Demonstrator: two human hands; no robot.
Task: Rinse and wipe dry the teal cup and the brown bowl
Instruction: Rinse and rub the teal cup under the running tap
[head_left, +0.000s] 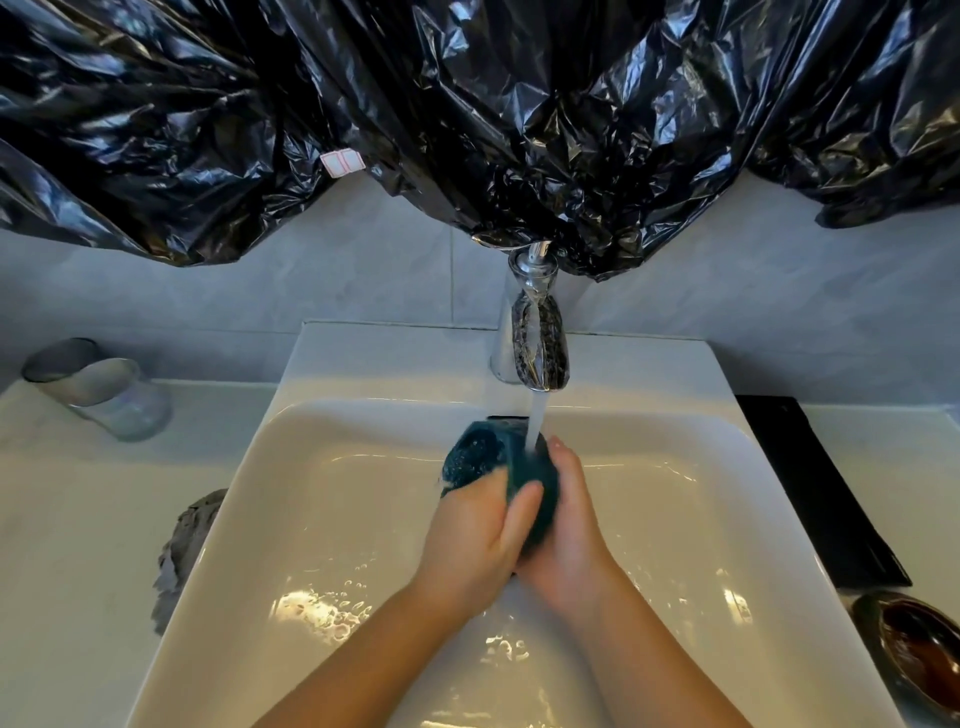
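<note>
The teal cup (483, 457) lies on its side over the white sink (311, 467), its mouth turned to the left, under running water from the chrome tap (537, 343). My left hand (478, 530) wraps its near side. My right hand (566, 525) cups its base from the right. The stream hits the cup's upper side next to my right fingertips. The brown bowl (911, 644) sits on the counter at the right edge, beyond the sink rim.
A grey cloth (182, 551) lies crumpled on the left counter beside the sink. A glass tumbler (104, 387) stands at the back left. A black flat slab (815, 488) lies along the sink's right rim. Black plastic sheeting (467, 114) hangs over the wall above.
</note>
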